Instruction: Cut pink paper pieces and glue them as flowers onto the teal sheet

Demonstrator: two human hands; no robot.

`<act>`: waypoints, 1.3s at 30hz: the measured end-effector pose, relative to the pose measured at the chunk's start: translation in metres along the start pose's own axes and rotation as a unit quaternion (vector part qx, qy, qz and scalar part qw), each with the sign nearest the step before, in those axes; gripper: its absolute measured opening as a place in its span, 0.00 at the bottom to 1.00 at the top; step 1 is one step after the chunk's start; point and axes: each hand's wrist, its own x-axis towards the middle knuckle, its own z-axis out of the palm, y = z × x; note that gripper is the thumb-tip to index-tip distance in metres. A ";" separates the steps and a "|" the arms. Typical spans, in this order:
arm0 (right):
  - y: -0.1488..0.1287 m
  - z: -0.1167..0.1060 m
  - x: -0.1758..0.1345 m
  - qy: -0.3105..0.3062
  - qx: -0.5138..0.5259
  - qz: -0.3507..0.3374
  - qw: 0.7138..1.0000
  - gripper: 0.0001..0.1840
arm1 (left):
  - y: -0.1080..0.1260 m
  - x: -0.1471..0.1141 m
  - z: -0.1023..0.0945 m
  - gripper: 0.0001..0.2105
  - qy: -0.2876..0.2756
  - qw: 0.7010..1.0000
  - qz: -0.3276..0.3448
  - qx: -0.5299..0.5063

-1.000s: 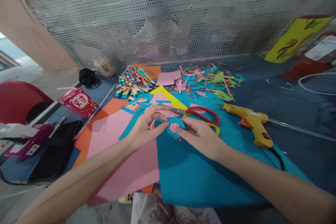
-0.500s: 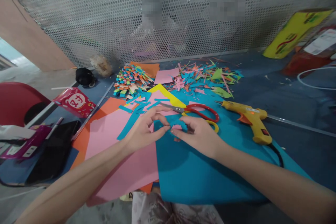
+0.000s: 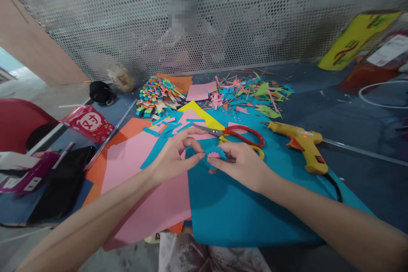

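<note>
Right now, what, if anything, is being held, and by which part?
The right hand holds a small blue and pink jagged paper piece by its right side, thumb across the front. Whether the left hand holds anything cannot be told.

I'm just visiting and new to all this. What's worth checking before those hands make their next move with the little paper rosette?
1. Right hand has the pink-and-blue paper rosette: ok, held between thumb and fingers.
2. Left hand gripping something: cannot tell; its thumb and index fingertips meet beside the rosette, but anything between is too small to see.
3. Scissors well away from the fingers: not ok, the blades lie close behind the left hand.
4. Yellow glue gun apart from both hands: ok.
5. Clear glue stick in its rear: ok.
6. Nozzle hot: cannot tell.
</note>
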 end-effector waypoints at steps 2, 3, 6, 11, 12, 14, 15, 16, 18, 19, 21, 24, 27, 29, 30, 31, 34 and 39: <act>-0.001 0.000 0.000 0.001 -0.001 0.003 1.000 0.15 | 0.000 0.000 0.000 0.19 0.002 1.000 0.002 0.005; -0.001 0.000 0.000 0.001 0.000 0.005 1.000 0.15 | 0.000 0.000 0.000 0.19 0.002 1.000 0.002 0.007; -0.001 -0.001 0.000 -0.001 0.001 0.011 1.000 0.16 | 0.000 0.001 0.000 0.19 0.000 1.000 0.005 0.011; -0.004 -0.001 -0.001 -0.007 -0.017 0.009 1.000 0.15 | 0.000 0.000 0.000 0.19 -0.002 1.000 0.007 0.011; -0.004 -0.001 -0.001 -0.008 -0.021 0.009 1.000 0.14 | -0.001 0.000 -0.001 0.20 -0.004 1.000 0.007 0.012; -0.006 -0.002 -0.002 -0.011 -0.023 0.012 1.000 0.14 | -0.001 0.000 -0.001 0.20 -0.006 1.000 0.008 0.016; -0.006 -0.002 -0.002 -0.013 -0.023 0.014 1.000 0.14 | -0.001 0.000 -0.001 0.20 -0.007 1.000 0.007 0.020; -0.007 -0.002 -0.002 -0.015 -0.024 0.015 0.999 0.14 | -0.001 -0.001 -0.002 0.20 -0.008 1.000 0.006 0.024; -0.008 -0.002 -0.003 -0.016 -0.028 0.018 0.999 0.14 | -0.001 -0.001 -0.002 0.20 -0.008 0.999 0.003 0.032; -0.008 -0.002 -0.003 -0.015 -0.029 0.019 0.999 0.14 | -0.001 -0.001 -0.002 0.20 -0.008 0.999 0.003 0.034; -0.008 -0.002 -0.003 -0.012 -0.027 0.022 0.999 0.14 | -0.002 -0.001 -0.002 0.20 -0.007 0.999 0.007 0.036; -0.007 -0.002 -0.002 -0.013 -0.024 0.028 0.999 0.14 | -0.003 -0.001 -0.001 0.19 -0.009 0.999 0.011 0.034; -0.008 -0.002 -0.003 -0.014 -0.030 0.031 0.999 0.15 | -0.003 -0.001 -0.001 0.20 -0.006 0.999 0.007 0.036; -0.009 -0.003 -0.003 -0.015 -0.035 0.036 0.999 0.15 | -0.001 -0.001 0.000 0.20 -0.004 0.999 0.000 0.034; -0.010 -0.003 -0.003 -0.016 -0.036 0.040 0.998 0.15 | 0.000 -0.001 0.000 0.20 -0.004 1.000 -0.002 0.031; -0.011 -0.003 -0.003 -0.016 -0.037 0.044 0.998 0.15 | 0.000 -0.001 0.000 0.20 -0.005 1.000 -0.003 0.029; -0.012 -0.003 -0.004 -0.018 -0.031 0.053 0.998 0.14 | 0.002 -0.002 0.001 0.20 -0.003 1.000 0.000 0.024; -0.011 -0.001 -0.003 -0.010 -0.006 0.075 0.997 0.14 | -0.001 -0.002 0.000 0.19 -0.002 1.000 0.013 0.013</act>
